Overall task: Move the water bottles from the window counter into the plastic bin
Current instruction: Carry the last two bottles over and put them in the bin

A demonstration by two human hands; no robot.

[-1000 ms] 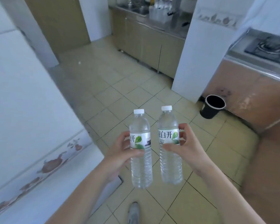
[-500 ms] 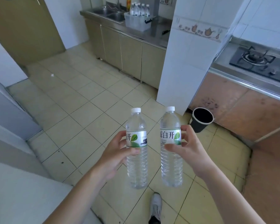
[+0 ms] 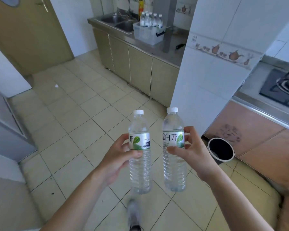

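Observation:
I carry two clear water bottles with white caps and green-leaf labels, both upright above the tiled floor. My left hand (image 3: 118, 157) grips the left bottle (image 3: 139, 164) at its label. My right hand (image 3: 190, 152) grips the right bottle (image 3: 173, 162) the same way. Far ahead, a clear plastic bin (image 3: 146, 33) stands on the steel counter beside the sink, with several bottles (image 3: 149, 20) standing in it.
A tiled white pillar (image 3: 212, 67) juts out on the right between me and the counter (image 3: 167, 47). A black waste bin (image 3: 221, 150) sits on the floor at its foot. A gas hob (image 3: 280, 88) lies at right, a brown door (image 3: 28, 34) at back left.
I have walked and turned toward the sink counter; the white wall at left has slid out of view and the plastic bin has come closer. Both hands keep their bottles.

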